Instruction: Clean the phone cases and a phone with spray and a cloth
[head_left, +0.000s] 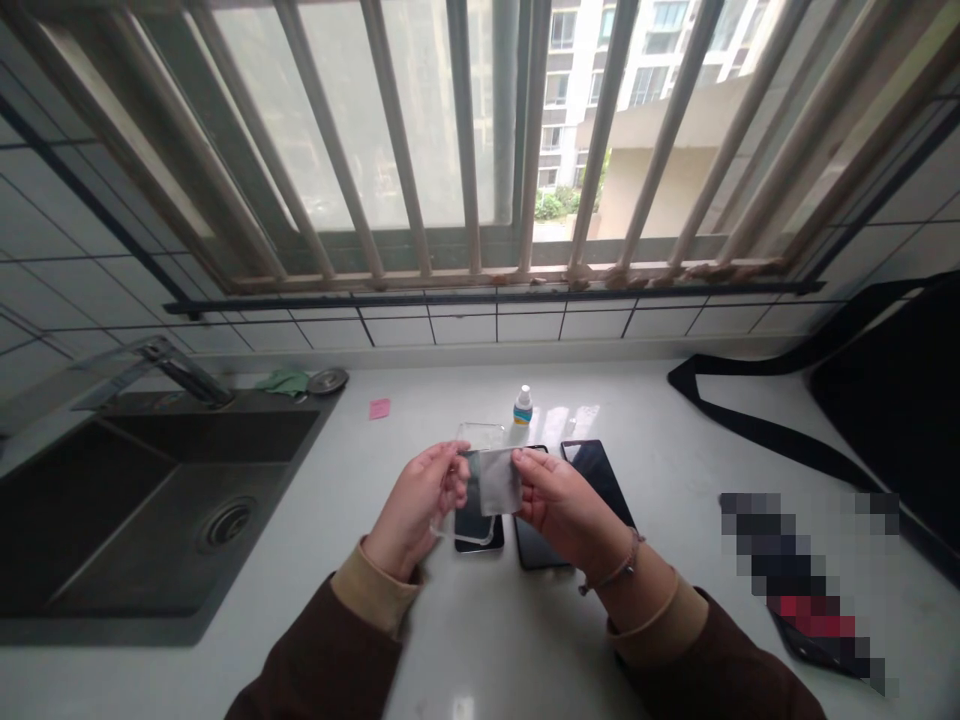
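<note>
In the middle of the head view my two hands meet over the counter. My left hand (429,500) has its fingers curled at the left edge of a clear phone case (463,537), much of which is hidden by the hand and a small sheet. Between my right thumb and fingers (559,497) is that thin, greyish, see-through sheet (500,483); its left edge comes close to my left fingertips. Below lies a dark phone (480,547). Another black phone (534,553) is partly covered by my right hand, and a larger dark device (600,470) lies beside it.
A small white bottle with a blue-yellow label (523,407) stands behind my hands. A pink note (379,408) lies left of it. The dark sink (255,590) is at left, with a green cloth (283,383) behind. A black bag strap (757,425) lies right, near a blurred-out object (802,580).
</note>
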